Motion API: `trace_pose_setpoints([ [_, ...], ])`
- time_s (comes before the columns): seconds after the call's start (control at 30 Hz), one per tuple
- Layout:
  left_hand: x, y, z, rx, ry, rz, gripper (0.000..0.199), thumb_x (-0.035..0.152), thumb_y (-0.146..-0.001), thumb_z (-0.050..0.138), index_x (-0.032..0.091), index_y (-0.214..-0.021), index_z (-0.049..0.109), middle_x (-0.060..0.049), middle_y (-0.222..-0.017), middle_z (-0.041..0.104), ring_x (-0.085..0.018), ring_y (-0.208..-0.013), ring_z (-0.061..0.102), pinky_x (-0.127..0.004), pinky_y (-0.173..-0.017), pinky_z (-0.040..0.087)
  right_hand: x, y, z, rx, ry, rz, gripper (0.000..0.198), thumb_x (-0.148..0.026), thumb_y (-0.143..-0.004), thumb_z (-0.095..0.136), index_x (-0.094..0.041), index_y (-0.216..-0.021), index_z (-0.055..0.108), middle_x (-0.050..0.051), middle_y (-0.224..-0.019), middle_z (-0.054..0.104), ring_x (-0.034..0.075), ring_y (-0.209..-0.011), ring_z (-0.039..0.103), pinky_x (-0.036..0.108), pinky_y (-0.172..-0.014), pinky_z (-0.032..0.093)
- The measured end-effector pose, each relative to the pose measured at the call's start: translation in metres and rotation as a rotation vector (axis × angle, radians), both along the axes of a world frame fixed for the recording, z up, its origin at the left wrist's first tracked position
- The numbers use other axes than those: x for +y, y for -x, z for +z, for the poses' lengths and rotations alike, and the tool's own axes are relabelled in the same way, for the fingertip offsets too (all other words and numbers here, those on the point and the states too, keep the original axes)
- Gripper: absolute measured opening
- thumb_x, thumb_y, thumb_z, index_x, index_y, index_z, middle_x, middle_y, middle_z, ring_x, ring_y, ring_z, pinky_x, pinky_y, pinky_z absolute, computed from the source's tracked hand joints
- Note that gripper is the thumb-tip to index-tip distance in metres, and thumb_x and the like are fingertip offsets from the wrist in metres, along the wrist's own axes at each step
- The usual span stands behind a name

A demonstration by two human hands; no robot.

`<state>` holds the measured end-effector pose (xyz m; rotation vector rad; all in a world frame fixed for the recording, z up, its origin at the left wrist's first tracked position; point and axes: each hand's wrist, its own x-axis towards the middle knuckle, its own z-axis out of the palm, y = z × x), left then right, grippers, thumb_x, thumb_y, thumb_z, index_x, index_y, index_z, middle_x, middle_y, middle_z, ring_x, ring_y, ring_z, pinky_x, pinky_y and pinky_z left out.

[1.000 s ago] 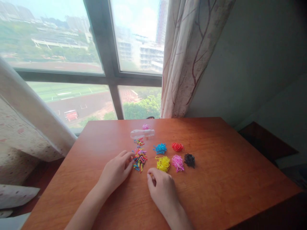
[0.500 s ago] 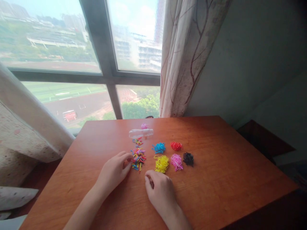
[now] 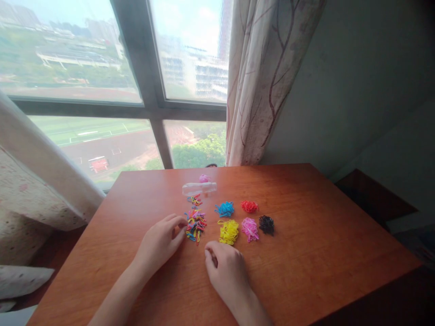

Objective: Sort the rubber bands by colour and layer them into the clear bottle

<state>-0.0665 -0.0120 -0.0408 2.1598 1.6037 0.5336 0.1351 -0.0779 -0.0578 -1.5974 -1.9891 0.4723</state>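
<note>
A mixed heap of small colourful rubber bands [image 3: 196, 225] lies on the table left of centre. At its left edge rests my left hand [image 3: 163, 240], fingers bent, with a small gap between thumb and index fingertip and nothing visible held. My right hand [image 3: 227, 267] lies curled in front of the yellow rubber bands [image 3: 229, 232], thumb close to the index finger; whatever the fingers may hold is hidden. Single-colour piles sit to the right: blue rubber bands [image 3: 224, 209], red rubber bands [image 3: 249, 206], pink rubber bands [image 3: 250, 229] and black rubber bands [image 3: 266, 225].
Behind the mixed heap are a few loose multicoloured bands [image 3: 195, 200]. A clear plastic bottle [image 3: 199, 188] lies on its side there, with a pink round object [image 3: 204, 178] beyond it. The wooden table [image 3: 306, 253] ends at a window with curtains [image 3: 258, 81].
Both hands keep nearly the same place and pose. The whole view has shifted very slightly; the piles look unchanged.
</note>
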Motion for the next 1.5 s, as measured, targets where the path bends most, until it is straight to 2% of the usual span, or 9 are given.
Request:
trace_pose_setpoints([
  [0.17,0.0,-0.008,0.002,-0.038,-0.049,-0.012,0.016,0.028,-0.087,0.052,0.021,-0.088,0.066,0.0,-0.083,0.067,-0.013,-0.062,0.055,-0.023,-0.061,0.041,0.0,0.0,-0.002,-0.009,0.003,0.004,0.017,-0.011,-0.088,0.05,-0.023,-0.08,0.061,-0.003,-0.072,0.066,0.013,-0.066,0.06,0.025,-0.061,0.029],
  [0.27,0.003,-0.024,0.012,-0.045,-0.067,-0.055,0.017,0.026,-0.089,0.05,0.021,-0.089,0.066,-0.001,-0.083,0.066,-0.012,-0.063,0.056,-0.023,-0.06,0.041,0.0,0.0,-0.005,0.001,0.004,0.016,0.016,-0.011,-0.087,0.051,-0.023,-0.082,0.061,-0.003,-0.073,0.067,0.013,-0.068,0.061,0.025,-0.061,0.029],
  [0.37,0.012,-0.049,0.027,-0.013,-0.093,-0.145,0.02,0.022,-0.09,0.047,0.021,-0.089,0.067,-0.003,-0.088,0.067,-0.014,-0.072,0.061,-0.022,-0.064,0.044,0.001,0.0,-0.007,-0.006,0.012,0.013,0.016,-0.011,-0.087,0.051,-0.023,-0.081,0.06,-0.003,-0.076,0.068,0.014,-0.071,0.062,0.026,-0.062,0.029],
  [0.5,0.035,-0.093,0.042,0.153,-0.125,-0.28,0.021,0.02,-0.091,0.048,0.022,-0.093,0.069,-0.004,-0.092,0.069,-0.016,-0.079,0.065,-0.024,-0.067,0.046,0.002,0.001,-0.005,-0.053,0.035,-0.005,0.017,-0.013,-0.087,0.051,-0.023,-0.076,0.057,-0.003,-0.074,0.068,0.014,-0.07,0.062,0.026,-0.061,0.028],
  [0.67,0.063,-0.145,0.044,0.24,-0.109,-0.374,0.02,0.021,-0.088,0.051,0.023,-0.092,0.071,-0.006,-0.095,0.071,-0.02,-0.081,0.069,-0.027,-0.067,0.05,0.003,0.001,-0.002,-0.082,0.061,0.002,0.016,-0.015,-0.089,0.051,-0.024,-0.077,0.057,-0.004,-0.075,0.068,0.014,-0.07,0.063,0.026,-0.06,0.028],
  [0.8,0.073,-0.169,0.043,0.319,-0.08,-0.424,0.022,0.019,-0.085,0.052,0.021,-0.09,0.073,-0.009,-0.092,0.072,-0.023,-0.081,0.071,-0.03,-0.07,0.053,0.003,0.002,0.0,-0.075,0.074,0.0,0.014,-0.015,-0.087,0.052,-0.024,-0.079,0.059,-0.004,-0.076,0.069,0.015,-0.07,0.064,0.026,-0.059,0.029],
  [1.27,0.089,-0.188,0.029,0.381,-0.097,-0.374,0.022,0.021,-0.09,0.049,0.021,-0.094,0.071,-0.011,-0.095,0.071,-0.024,-0.086,0.071,-0.032,-0.074,0.053,0.004,0.001,0.003,-0.054,0.131,0.017,0.016,-0.013,-0.085,0.054,-0.025,-0.085,0.064,-0.002,-0.081,0.072,0.016,-0.073,0.067,0.024,-0.06,0.033],
  [1.5,0.085,-0.186,0.032,0.336,-0.093,-0.386,0.02,0.025,-0.088,0.053,0.023,-0.094,0.071,-0.009,-0.097,0.071,-0.023,-0.086,0.07,-0.031,-0.073,0.053,0.004,0.0,0.003,-0.068,0.14,0.022,0.015,-0.015,-0.086,0.052,-0.024,-0.084,0.064,-0.001,-0.08,0.071,0.016,-0.073,0.067,0.025,-0.06,0.033],
])
